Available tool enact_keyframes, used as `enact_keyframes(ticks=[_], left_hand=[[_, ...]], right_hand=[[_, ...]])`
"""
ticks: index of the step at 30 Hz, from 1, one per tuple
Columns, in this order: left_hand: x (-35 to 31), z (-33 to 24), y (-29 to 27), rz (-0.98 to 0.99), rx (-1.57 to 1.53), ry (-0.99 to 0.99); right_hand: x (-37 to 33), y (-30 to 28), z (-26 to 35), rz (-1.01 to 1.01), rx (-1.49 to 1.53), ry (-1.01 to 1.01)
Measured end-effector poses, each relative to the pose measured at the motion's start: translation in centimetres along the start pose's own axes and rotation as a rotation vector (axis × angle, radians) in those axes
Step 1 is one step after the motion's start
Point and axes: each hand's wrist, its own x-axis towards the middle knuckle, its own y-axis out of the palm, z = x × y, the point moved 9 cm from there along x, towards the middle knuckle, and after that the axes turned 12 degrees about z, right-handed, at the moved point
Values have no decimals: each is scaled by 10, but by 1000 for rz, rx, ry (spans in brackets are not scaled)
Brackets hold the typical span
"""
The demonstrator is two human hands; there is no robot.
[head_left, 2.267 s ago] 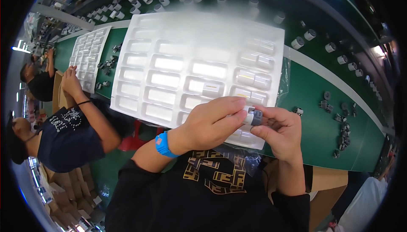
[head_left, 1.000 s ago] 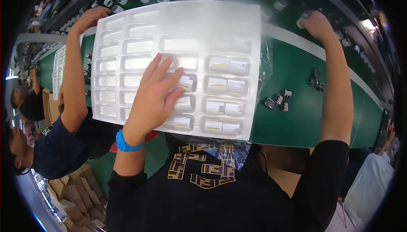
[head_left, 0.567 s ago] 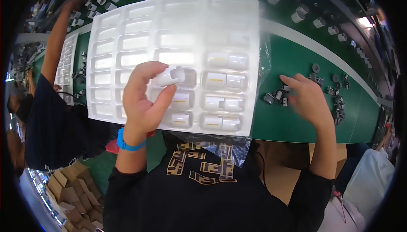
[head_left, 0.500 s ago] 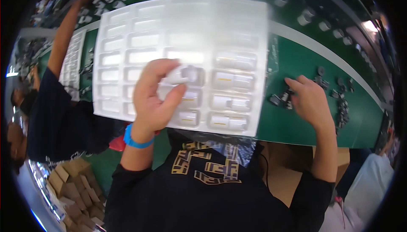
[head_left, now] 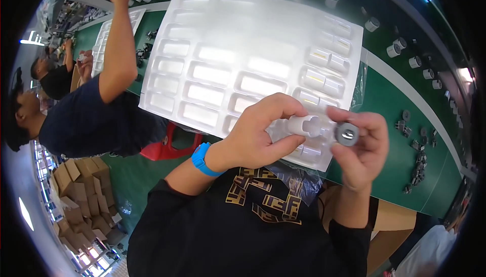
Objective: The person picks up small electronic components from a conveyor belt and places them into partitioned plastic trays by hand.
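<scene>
White plastic cylinder (head_left: 304, 124), short and hollow, is pinched in the left hand (head_left: 258, 135) at chest height, facing a small grey round cap (head_left: 348, 134) gripped by the fingertips of the right hand (head_left: 360, 148); the two parts are near but not yet joined. Just behind both hands lies a white moulded plastic tray (head_left: 223, 54): a few pockets near the right hand hold finished pieces, most look empty. Right of the hands, small dark metal parts (head_left: 417, 158) lie scattered. Far below the left hand, brown cardboard boxes (head_left: 83, 196) are stacked.

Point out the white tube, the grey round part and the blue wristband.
white tube (head_left: 305, 125), head view, middle of its side.
grey round part (head_left: 347, 134), head view, its face.
blue wristband (head_left: 201, 158), head view, band's outer side.
</scene>
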Motion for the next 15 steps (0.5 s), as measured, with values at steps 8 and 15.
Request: enact_keyframes(ticks=[8, 15], left_hand=[[5, -1, 4, 71, -194, 18], [8, -10, 6, 87, 23, 67]], right_hand=[[-2, 28, -33, -14, 438, -16], [-9, 23, -36, -80, 434, -102]])
